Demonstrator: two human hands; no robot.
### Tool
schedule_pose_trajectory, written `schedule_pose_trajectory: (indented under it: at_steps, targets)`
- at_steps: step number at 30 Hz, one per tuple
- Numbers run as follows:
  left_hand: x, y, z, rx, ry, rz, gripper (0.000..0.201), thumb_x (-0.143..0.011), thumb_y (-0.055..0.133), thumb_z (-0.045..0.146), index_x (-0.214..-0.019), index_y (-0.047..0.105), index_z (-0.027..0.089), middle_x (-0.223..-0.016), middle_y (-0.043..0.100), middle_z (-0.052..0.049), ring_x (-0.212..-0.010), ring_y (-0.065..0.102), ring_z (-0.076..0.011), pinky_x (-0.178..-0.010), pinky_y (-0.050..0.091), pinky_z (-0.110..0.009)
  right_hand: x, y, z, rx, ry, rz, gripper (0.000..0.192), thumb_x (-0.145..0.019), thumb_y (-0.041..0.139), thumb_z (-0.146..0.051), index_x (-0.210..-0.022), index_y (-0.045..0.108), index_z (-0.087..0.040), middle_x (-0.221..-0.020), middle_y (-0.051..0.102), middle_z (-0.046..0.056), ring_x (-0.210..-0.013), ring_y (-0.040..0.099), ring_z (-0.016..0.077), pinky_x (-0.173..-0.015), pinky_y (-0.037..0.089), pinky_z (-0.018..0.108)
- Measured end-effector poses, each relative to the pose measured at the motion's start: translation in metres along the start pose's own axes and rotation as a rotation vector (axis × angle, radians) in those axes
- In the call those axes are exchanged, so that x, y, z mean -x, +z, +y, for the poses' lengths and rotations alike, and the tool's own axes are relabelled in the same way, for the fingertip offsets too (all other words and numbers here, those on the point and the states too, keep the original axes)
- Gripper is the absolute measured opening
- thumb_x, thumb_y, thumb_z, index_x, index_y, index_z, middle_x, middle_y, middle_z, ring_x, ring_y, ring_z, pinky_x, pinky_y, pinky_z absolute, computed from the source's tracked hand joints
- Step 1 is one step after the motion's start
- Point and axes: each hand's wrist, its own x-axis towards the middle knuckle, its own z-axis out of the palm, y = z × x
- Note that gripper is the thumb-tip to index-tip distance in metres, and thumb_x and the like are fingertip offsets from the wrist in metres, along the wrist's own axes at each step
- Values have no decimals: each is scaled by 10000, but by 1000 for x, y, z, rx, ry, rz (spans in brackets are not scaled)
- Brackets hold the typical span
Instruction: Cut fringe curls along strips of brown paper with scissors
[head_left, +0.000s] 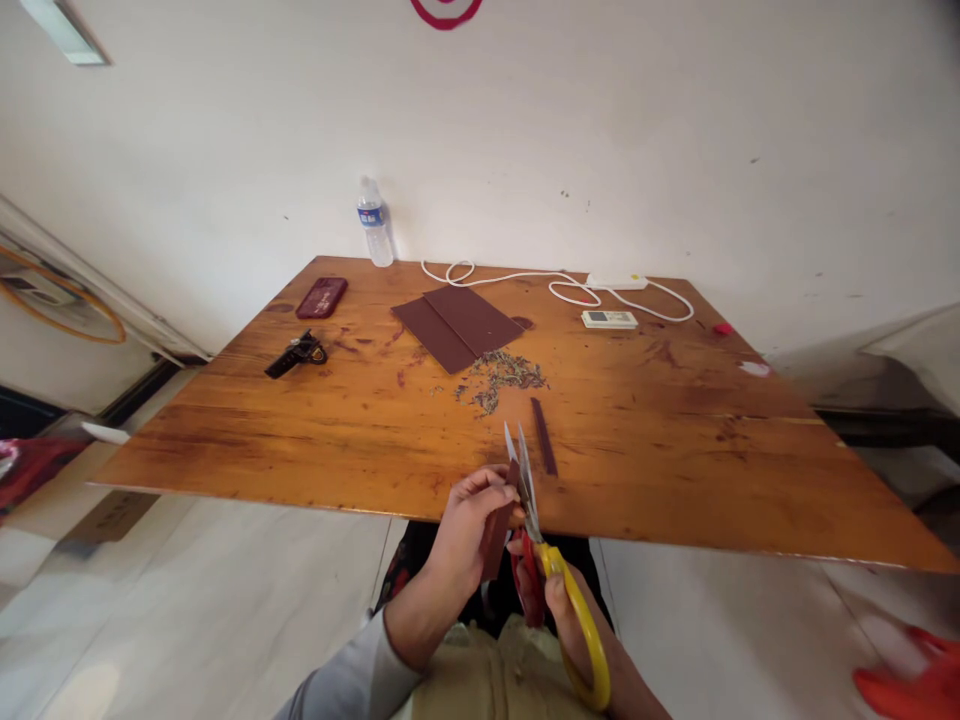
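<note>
My left hand (469, 530) pinches a narrow strip of dark maroon sheet (496, 545), held upright at the near edge of the table. In my right hand (562, 605) is a pair of scissors (577, 625) with one yellow and one red handle. The blades are parted and point away from me, right beside the strip and my left fingers. Whether the blades touch the strip I cannot tell. Another thin maroon strip (544, 437) lies on the table just beyond. Behind it is a scattered heap of small cut scraps (504, 375), touching two larger maroon sheets (454, 325).
The wooden table (337, 440) carries a maroon phone (322, 298), a black strapped object (296, 354) and a water bottle (375, 225) at the left. Toward the back right are a white cable (517, 277), a power strip (616, 281) and a remote control (609, 320). A wall stands behind.
</note>
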Motion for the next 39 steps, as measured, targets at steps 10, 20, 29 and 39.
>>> schedule_pose_trajectory:
  at_steps: [10,20,29,39]
  targets:
    - [-1,1,2,10,-14,48,239,-503,895,194,-539,660,176,-682,660,9,-632,593,-118,-643,476,-269,-4,2,-9,-7,-24,13,882,-854,583,-1007,-1107,760,-181,-742,474,-37,-617,369,152,-578,391,309]
    - [0,2,3,12,-8,60,233,-503,888,188,-511,655,184,-626,635,20,-626,579,-113,-634,476,-246,-3,7,-12,-98,10,-17,845,-869,619,-972,-1078,733,-161,-665,398,-82,-522,295,100,-466,279,248]
    - [-2,-2,1,20,-35,55,274,-508,887,191,-507,613,191,-606,631,26,-581,573,-115,-608,468,-255,-4,1,4,-33,-79,-9,858,-928,546,-959,-1152,761,-159,-727,495,-27,-590,397,149,-545,383,309]
    - [-4,-2,1,20,-22,66,254,-495,881,192,-497,628,188,-594,621,23,-595,569,-111,-619,472,-244,-5,0,2,3,-19,46,897,-871,564,-1001,-1093,777,-157,-749,513,-9,-602,399,149,-546,360,312]
